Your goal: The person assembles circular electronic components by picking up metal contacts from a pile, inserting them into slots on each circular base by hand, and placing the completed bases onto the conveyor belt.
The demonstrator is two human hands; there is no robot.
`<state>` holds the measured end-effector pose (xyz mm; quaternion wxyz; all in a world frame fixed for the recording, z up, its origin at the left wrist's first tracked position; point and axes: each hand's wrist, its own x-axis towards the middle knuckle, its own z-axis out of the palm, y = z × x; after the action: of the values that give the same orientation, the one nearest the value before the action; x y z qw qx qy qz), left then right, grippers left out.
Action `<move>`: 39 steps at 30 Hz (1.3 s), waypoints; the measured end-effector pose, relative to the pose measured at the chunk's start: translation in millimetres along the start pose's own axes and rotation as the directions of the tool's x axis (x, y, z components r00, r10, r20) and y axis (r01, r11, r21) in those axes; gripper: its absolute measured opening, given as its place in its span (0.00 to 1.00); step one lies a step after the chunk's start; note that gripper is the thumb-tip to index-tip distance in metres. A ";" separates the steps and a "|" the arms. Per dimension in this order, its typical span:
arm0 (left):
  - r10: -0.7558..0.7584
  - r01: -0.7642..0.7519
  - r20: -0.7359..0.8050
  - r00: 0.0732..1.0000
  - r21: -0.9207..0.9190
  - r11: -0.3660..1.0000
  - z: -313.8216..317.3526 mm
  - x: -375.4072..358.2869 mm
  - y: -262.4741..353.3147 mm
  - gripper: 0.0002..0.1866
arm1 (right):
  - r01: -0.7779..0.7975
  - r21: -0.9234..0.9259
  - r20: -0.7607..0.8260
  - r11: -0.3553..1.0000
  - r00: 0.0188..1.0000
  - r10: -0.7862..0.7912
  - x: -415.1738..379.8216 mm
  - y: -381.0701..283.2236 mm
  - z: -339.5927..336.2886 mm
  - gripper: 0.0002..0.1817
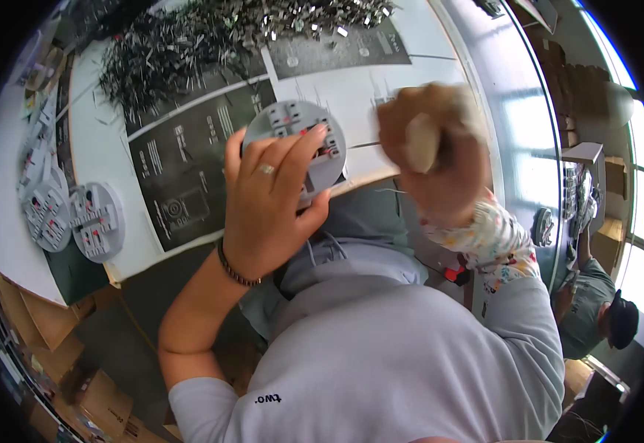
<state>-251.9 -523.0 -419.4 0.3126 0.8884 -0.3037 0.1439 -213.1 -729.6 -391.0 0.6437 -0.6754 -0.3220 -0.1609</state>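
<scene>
A round grey disc (328, 171) lies at the front edge of the table, with raised blocks and small dark and red parts on its face. My left hand (269, 177) rests across it and grips it, the index fingertip on the small parts and the thumb at the near edge. To the right, my right hand (440, 144) is raised above the table edge and smeared by motion. Its fingers are closed around a pale, rounded, handle-like object (423, 142), whose kind I cannot make out. A patterned sleeve covers that wrist.
A large heap of small shiny metal pieces (211, 44) covers the back of the table, over dark printed sheets (182, 166). Similar discs (99, 221) with parts stand at the left. Behind a glass-like partition (510, 88), another person (591, 303) sits at the far right.
</scene>
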 end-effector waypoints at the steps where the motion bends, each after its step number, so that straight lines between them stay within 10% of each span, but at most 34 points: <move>1: -0.015 0.014 -0.059 0.998 -0.008 1.000 -9.0 -2.9 2.9 0.37 | -0.129 0.035 -0.019 0.991 0.991 0.130 6.9 -10.1 -15.4 0.08; 7: 0.150 -0.166 -0.237 0.960 -0.049 0.985 3.2 50.9 38.6 0.39 | -0.738 0.085 0.056 0.669 0.674 0.736 10.0 -46.4 -47.1 0.18; 10: 0.121 -0.143 -0.202 0.972 -0.097 0.985 -4.3 60.6 48.9 0.38 | -0.632 0.314 -0.363 0.709 0.610 0.704 5.0 -40.4 -114.1 0.16; 13: 0.076 -0.086 -0.187 0.979 -0.050 0.995 2.2 57.7 38.3 0.35 | -0.641 -0.151 -0.661 0.753 0.632 0.405 -50.7 -13.7 -304.0 0.11; 15: 0.054 -0.058 -0.039 0.998 -0.120 0.991 9.2 65.8 38.3 0.33 | -0.883 -0.103 -0.899 0.457 0.279 0.338 -98.5 -0.9 -415.7 0.17; 17: 0.054 -0.048 0.036 0.998 -0.153 0.987 15.3 75.0 42.4 0.31 | -0.967 -0.150 -0.887 0.207 0.224 0.403 -143.2 -13.4 -472.9 0.24; 20: 0.092 -0.088 0.087 0.992 -0.050 0.995 20.2 87.0 49.6 0.26 | -0.829 -0.361 -0.931 -0.428 0.293 0.217 -212.8 -54.4 -514.5 0.33; 22: 0.040 -0.034 0.079 0.996 -0.073 0.997 21.7 75.8 37.1 0.24 | -0.619 -0.489 -0.856 -0.615 0.475 0.202 -265.3 -105.5 -505.1 0.36; 23: -0.015 0.021 0.066 0.998 -0.094 0.995 21.0 66.9 28.3 0.23 | -0.679 -0.388 -0.911 -0.623 0.384 0.150 -288.0 -127.8 -486.9 0.31; 24: -0.075 0.081 0.055 0.996 -0.115 0.990 20.9 62.2 24.3 0.21 | -0.727 -0.281 -0.953 -0.627 0.287 0.095 -311.1 -150.2 -468.4 0.28; 25: -0.086 0.092 0.058 0.995 -0.108 0.990 23.0 63.8 26.3 0.21 | -0.804 -0.282 -0.915 -0.523 0.389 -0.103 -376.7 -150.6 -480.2 0.30; 28: -0.092 0.131 0.150 0.984 -0.273 0.953 26.2 75.6 41.8 0.18 | -0.916 -0.057 -0.996 -0.397 0.081 -0.043 -407.6 -156.7 -447.9 0.29; 33: 0.054 0.133 0.280 0.959 -0.605 0.785 45.0 95.6 66.4 0.16 | -0.875 -0.393 -0.857 0.282 0.459 0.232 -261.9 -102.8 -369.8 0.09; 36: -0.120 0.427 0.421 0.899 -0.784 0.450 54.1 100.9 66.3 0.22 | -0.452 -0.721 -0.276 0.526 0.883 0.380 -91.2 -74.1 -231.4 0.12; 37: -0.185 0.562 0.534 0.825 -0.810 0.169 52.4 99.6 65.1 0.25 | -0.100 -0.797 0.103 0.596 0.949 0.297 -51.6 -66.6 -197.4 0.14; 39: -0.252 0.521 0.475 0.843 -0.839 0.158 41.2 87.6 56.5 0.27 | 0.132 -0.632 0.425 0.764 0.883 0.199 0.4 -44.7 -140.3 0.15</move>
<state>-216.9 -623.9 -385.4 0.7673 0.5766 -0.1216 -0.2530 -213.9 -867.6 -339.7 0.2781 -0.8786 -0.3796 -0.0819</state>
